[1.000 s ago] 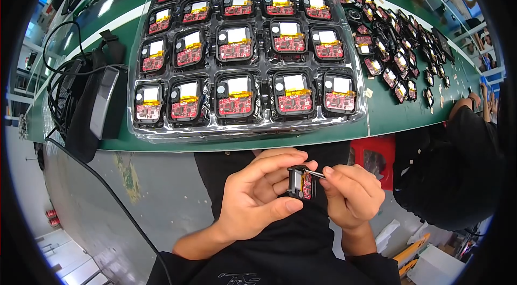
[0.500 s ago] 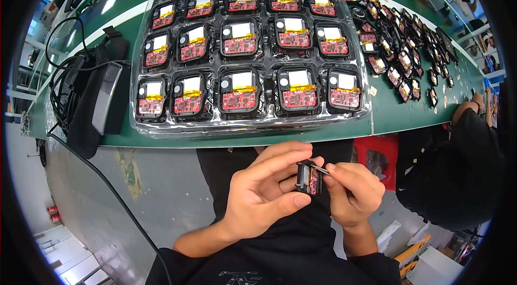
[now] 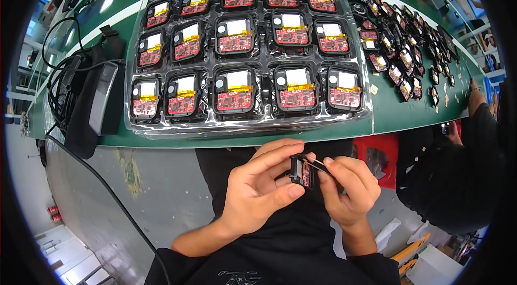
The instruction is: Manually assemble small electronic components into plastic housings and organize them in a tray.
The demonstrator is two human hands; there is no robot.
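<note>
Over my lap, my left hand (image 3: 253,188) grips a small black device housing (image 3: 296,170) by its edges, between thumb and fingers. It is tilted nearly on edge, and a strip of its red circuit board (image 3: 306,174) faces right. My right hand (image 3: 353,188) pinches thin metal tweezers (image 3: 318,164), whose tips reach the upper right edge of the housing. Whether they touch the board or the rim I cannot make out. Beyond my hands, a clear plastic tray (image 3: 253,126) bears rows of similar black housings (image 3: 235,91) with red boards, white rectangles and yellow strips.
Loose housings (image 3: 396,72) lie piled on the green table (image 3: 323,135) at the right. A black bag (image 3: 86,118) with cables stands at the left, one cable hanging past my left arm. To the right are a red stool (image 3: 383,164) and another person's dark sleeve (image 3: 482,134).
Both hands have shifted slightly left and up with the housing and tweezers. The co-worker at the right has moved an arm over the table. The tray appears slightly shifted left.
</note>
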